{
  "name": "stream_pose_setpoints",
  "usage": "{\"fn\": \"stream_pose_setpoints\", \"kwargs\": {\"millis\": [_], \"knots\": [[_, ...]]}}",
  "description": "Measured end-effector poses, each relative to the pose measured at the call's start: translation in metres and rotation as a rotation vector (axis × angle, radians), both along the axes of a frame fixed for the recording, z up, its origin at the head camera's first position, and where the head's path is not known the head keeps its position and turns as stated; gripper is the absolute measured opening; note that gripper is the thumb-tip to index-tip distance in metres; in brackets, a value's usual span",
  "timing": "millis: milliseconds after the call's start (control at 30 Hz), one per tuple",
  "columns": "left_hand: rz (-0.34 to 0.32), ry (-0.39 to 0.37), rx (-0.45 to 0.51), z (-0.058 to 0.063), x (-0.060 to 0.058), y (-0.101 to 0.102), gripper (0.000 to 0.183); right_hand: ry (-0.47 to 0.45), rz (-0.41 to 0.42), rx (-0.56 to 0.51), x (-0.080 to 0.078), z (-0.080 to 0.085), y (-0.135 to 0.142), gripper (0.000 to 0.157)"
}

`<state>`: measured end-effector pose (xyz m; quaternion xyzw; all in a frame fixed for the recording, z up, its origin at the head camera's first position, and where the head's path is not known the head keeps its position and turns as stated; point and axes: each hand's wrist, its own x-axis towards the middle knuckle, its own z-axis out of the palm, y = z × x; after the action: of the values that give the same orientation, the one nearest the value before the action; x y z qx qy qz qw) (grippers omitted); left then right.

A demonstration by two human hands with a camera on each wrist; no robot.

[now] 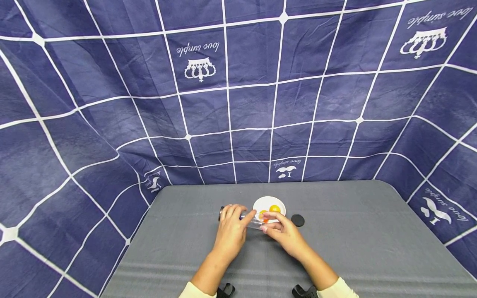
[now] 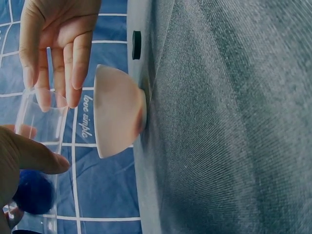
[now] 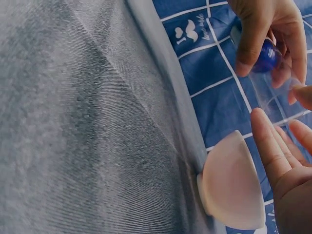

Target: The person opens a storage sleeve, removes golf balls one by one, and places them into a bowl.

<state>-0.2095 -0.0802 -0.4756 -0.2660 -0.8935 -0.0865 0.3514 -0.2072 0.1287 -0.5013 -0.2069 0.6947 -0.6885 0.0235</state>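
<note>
My left hand (image 1: 231, 229) grips a clear plastic tube (image 1: 254, 222) that lies roughly sideways above the table. A dark blue ball (image 2: 34, 192) is inside the tube, near my left palm. At its left end the tube has a dark cap or base (image 1: 221, 213). With the thumb and fingertips on either side of the rim, my right hand (image 1: 287, 235) holds the tube's other end. Just behind the hands stands a small white bowl (image 1: 258, 203) with an orange-yellow ball (image 1: 275, 208) and other yellow and orange balls, partly hidden by the right fingers.
A black round disc (image 1: 297, 220) lies flat on the grey cloth-covered table (image 1: 354, 244), right of the bowl. A blue, white-lined cloth (image 1: 253, 107) hangs behind the table and on both sides.
</note>
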Motion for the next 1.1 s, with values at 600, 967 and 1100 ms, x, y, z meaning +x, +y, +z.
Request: {"fn": "stream_pose_setpoints", "kwargs": {"millis": [600, 967, 1100], "knots": [[-0.008, 0.004, 0.010, -0.0011, 0.0002, 0.0031, 0.067, -0.020, -0.017, 0.019, -0.0013, -0.0045, 0.0032, 0.046], [-0.003, -0.025, 0.029, -0.0015, 0.0000, 0.0041, 0.066, -0.029, -0.025, 0.020, -0.0002, 0.0006, 0.0043, 0.046], [-0.006, -0.043, 0.047, -0.0028, 0.0008, 0.0039, 0.064, -0.021, -0.024, 0.012, -0.0003, 0.0021, 0.0048, 0.046]]}}
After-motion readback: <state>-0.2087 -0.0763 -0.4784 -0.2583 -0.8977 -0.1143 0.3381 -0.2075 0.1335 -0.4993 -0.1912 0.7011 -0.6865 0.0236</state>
